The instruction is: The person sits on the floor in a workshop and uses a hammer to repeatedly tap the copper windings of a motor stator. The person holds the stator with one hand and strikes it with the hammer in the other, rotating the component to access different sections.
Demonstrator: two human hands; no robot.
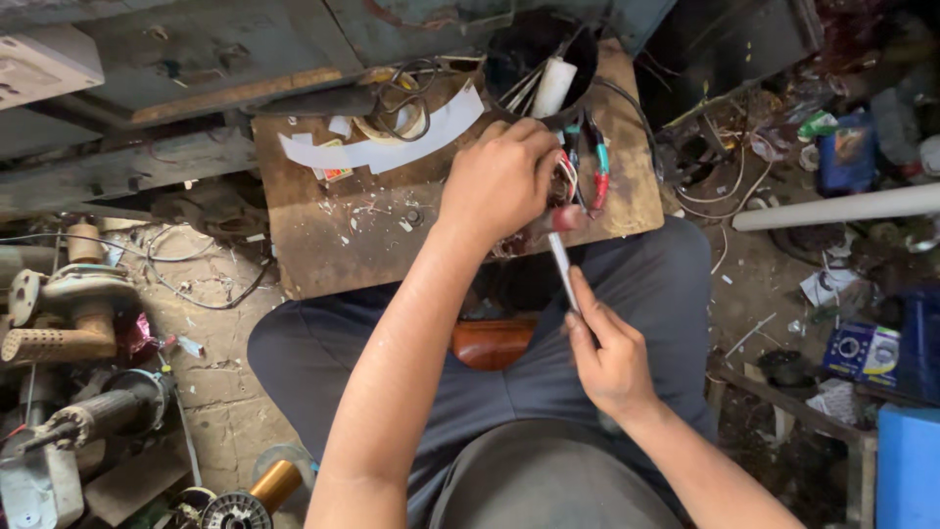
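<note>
Here, seen from above, a seated person is working over a small wooden table (333,245).
Left hand (501,181): is curling down over a motor winding (560,196), grasping it against the table; the winding is showing only at the hand's right edge, where thin wires (571,174) are fanning out.
Right hand (609,351): is clenching the handle of a slim metal tool (562,266), just below and right of the left hand; the tool's upper end is meeting the winding beside the left hand's fingers.
Sleeved leads (599,171): red and green, lying just right of the left hand.
Dark round container (519,49): standing just above the left hand, holding a white tube (553,86).
White paper strip (392,147): curving across the table, left of the left hand.
Copper-wound rotor (257,495): lying on the floor, well apart, far below and left of both hands.
</note>
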